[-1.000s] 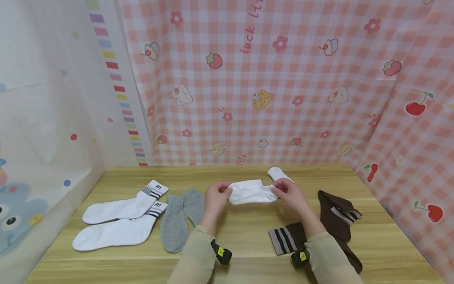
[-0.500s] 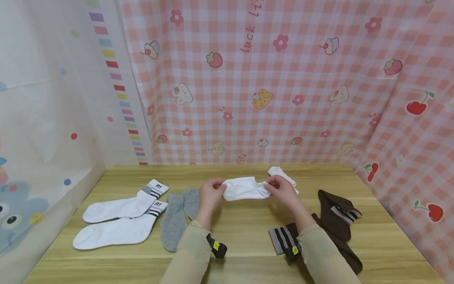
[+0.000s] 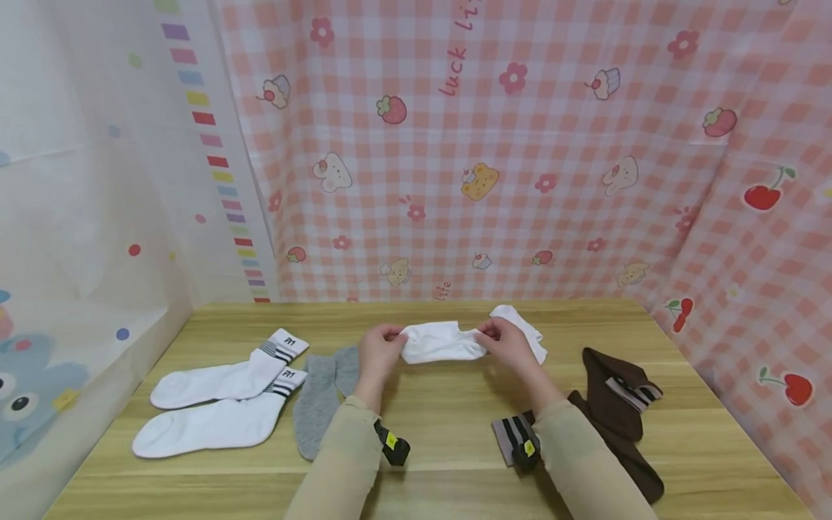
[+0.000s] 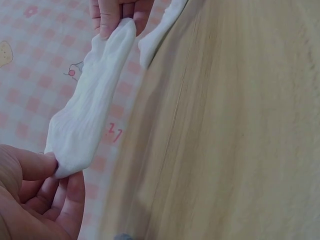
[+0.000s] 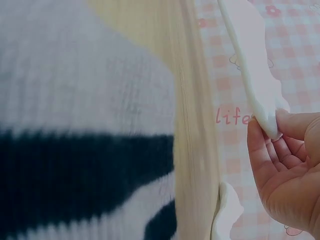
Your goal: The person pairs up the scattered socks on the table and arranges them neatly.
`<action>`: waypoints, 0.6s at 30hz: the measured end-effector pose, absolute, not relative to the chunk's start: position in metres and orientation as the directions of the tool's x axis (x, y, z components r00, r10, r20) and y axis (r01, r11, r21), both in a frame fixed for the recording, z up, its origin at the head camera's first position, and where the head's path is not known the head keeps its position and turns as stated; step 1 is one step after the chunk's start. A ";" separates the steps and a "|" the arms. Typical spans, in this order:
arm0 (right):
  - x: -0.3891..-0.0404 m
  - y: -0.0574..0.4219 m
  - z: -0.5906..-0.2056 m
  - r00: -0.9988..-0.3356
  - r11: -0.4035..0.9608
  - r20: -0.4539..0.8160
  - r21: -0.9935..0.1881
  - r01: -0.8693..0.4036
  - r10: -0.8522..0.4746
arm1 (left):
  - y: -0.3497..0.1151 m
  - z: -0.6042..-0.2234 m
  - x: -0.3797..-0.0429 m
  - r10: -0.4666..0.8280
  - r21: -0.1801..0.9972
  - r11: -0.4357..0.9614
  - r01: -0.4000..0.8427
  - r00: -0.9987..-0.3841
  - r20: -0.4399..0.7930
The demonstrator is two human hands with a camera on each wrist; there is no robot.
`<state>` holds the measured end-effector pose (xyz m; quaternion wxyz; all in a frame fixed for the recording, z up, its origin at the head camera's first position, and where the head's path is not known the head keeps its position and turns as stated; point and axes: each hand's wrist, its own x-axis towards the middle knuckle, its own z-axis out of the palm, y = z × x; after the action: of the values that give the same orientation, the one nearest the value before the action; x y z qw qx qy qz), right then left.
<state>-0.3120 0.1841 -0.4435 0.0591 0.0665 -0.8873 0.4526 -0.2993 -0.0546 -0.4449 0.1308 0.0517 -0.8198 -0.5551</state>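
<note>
Stretched between both hands above the table is a short white ankle sock (image 3: 442,342). My left hand (image 3: 379,355) pinches its left end between thumb and fingers, as the left wrist view also shows on the sock (image 4: 87,110). At the other end, my right hand (image 3: 510,347) pinches the sock by thumb and fingertips. Just behind the right hand, a second white ankle sock (image 3: 520,325) lies on the table, partly hidden. Two grey socks (image 3: 316,404) lie left of the left hand, partly covered by it and its sleeve.
On the left of the wooden table (image 3: 448,433) lie two white socks (image 3: 208,427) with black-striped cuffs. Brown socks (image 3: 614,397) with striped cuffs lie at the right, partly under the right forearm. A pink checked curtain (image 3: 416,144) hangs behind the table.
Both hands have moved left with the stretched white sock. More of the second white sock now shows behind the right hand, while the left hand covers more of the grey socks.
</note>
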 end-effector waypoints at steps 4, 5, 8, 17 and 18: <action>-0.316 0.182 -0.443 -0.986 0.584 0.156 -0.796 -0.160 -0.058 | -0.055 -0.442 -0.302 -0.238 0.922 0.385 0.041 -0.961 0.142; -0.317 0.181 -0.443 -0.987 0.584 0.152 -0.797 -0.156 -0.057 | -0.055 -0.442 -0.303 -0.240 0.921 0.388 0.039 -0.960 0.142; -0.319 0.180 -0.443 -0.989 0.582 0.141 -0.800 -0.144 -0.050 | -0.055 -0.442 -0.305 -0.246 0.920 0.391 0.024 -0.960 0.130; -0.326 0.175 -0.446 -0.994 0.577 0.106 -0.810 -0.109 -0.038 | -0.056 -0.441 -0.308 -0.271 0.910 0.414 0.008 -0.954 0.131; -0.327 0.174 -0.447 -0.993 0.580 0.107 -0.807 -0.113 -0.044 | -0.056 -0.442 -0.309 -0.275 0.907 0.421 0.011 -0.951 0.139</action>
<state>-0.3272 0.1745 -0.4469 0.0375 0.0443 -0.8880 0.4562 -0.3089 -0.0558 -0.4424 0.1345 0.0795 -0.8322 -0.5320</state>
